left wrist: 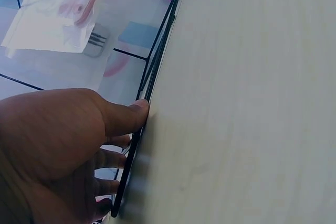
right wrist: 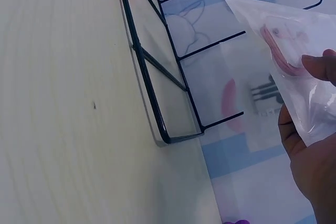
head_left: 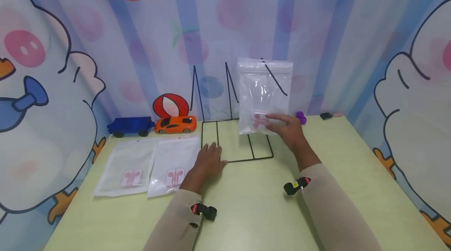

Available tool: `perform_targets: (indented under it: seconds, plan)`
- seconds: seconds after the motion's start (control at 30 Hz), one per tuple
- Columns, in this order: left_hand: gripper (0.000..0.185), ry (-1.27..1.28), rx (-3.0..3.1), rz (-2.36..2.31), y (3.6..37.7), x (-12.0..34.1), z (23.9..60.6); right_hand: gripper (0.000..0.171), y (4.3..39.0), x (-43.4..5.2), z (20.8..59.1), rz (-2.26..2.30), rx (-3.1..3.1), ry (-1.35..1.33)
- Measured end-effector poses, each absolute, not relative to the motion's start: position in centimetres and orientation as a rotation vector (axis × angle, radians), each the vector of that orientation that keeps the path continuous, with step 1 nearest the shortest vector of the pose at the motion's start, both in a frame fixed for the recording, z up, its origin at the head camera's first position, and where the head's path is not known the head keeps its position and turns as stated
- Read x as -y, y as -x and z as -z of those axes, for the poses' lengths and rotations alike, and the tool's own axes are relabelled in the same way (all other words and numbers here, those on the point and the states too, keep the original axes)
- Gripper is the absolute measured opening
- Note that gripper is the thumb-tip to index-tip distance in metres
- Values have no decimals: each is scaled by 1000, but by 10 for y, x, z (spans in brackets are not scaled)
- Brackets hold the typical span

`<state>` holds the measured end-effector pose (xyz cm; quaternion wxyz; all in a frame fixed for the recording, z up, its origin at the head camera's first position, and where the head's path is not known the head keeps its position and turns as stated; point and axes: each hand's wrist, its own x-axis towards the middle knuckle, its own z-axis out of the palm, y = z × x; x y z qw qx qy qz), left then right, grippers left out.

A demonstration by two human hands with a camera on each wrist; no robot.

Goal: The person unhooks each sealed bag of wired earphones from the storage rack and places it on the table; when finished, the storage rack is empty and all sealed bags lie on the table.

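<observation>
My right hand (head_left: 289, 130) pinches a clear zip bag (head_left: 264, 82) low down, thumb in front and fingers behind. Pink earphones in a small case (head_left: 260, 121) show inside it. The bag stands upright at the right of a black wire rack (head_left: 244, 160). One rack prong crosses in front of the bag's top; whether it passes through a hole I cannot tell. My left hand (head_left: 208, 161) rests on the left part of the rack's base, its thumb (left wrist: 128, 116) touching the front wire.
Two similar zip bags (head_left: 123, 157) with pink earphones lie flat on the table, left of my left hand. Behind them are a blue toy wagon (head_left: 131, 125) and an orange toy car (head_left: 175, 124). Purple balls (head_left: 300, 118) and a small black item (head_left: 325, 116) sit at the back right.
</observation>
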<state>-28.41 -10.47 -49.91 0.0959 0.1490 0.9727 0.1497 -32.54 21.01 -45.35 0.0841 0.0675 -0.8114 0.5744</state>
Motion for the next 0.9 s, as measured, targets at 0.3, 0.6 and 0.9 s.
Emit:
perform_targets:
  seconds: [0.3, 0.6, 0.9]
  plan:
    - [67, -425, -2878, -437, 285, 105, 500, 45, 311, -220, 448, -1627, 2465, -242]
    - [66, -431, -2883, -456, 284, 105, 498, 40, 302, -234, 442, -1606, 2459, -319]
    - [64, -464, -2911, -438, 282, 105, 498, 38, 287, -243, 441, -1585, 2490, -298]
